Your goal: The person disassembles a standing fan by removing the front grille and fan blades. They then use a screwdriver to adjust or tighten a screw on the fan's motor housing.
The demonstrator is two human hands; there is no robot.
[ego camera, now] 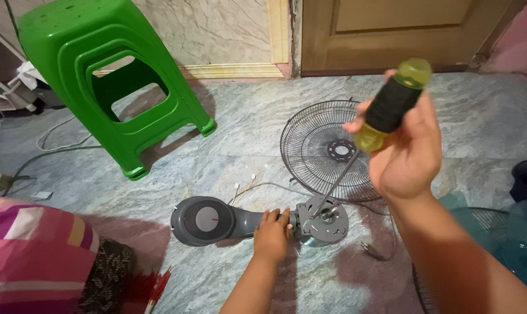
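Our left hand (271, 234) clamps the stiff grey fan body (240, 221); our right hand (406, 151) grips the screwdriver (385, 113) handle firmly, tip at the motor housing (324, 218).

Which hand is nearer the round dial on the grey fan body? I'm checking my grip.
Left hand: it grips the neck beside the dial. Right hand is raised, holding the screwdriver.
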